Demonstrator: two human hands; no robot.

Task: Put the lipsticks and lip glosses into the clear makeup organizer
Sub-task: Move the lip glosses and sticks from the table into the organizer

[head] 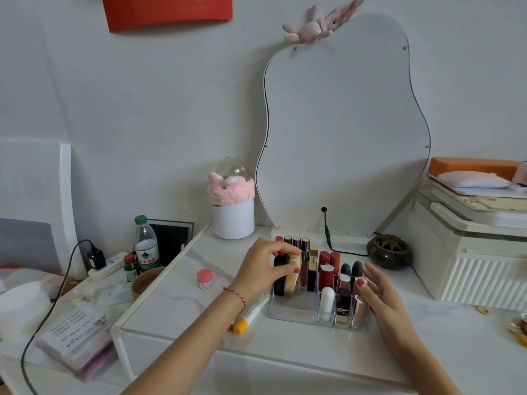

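Left hand (263,265) pinches glossy marbled lipstick (293,273) (rounded) — right hand (379,292) spread beside clear organizer (288,307).

A wavy-edged white mirror (342,132) leans against the far wall, a pink plush rabbit (319,24) on its top edge. Left of it stands a white cylindrical box with a clear dome and pink fluffy band (232,206). A dark round incense burner (389,251) sits to the right. Further left are a green-capped water bottle (146,245) and a small pink-lidded jar (204,278). A white tube with an orange cap (251,313) lies near the front.
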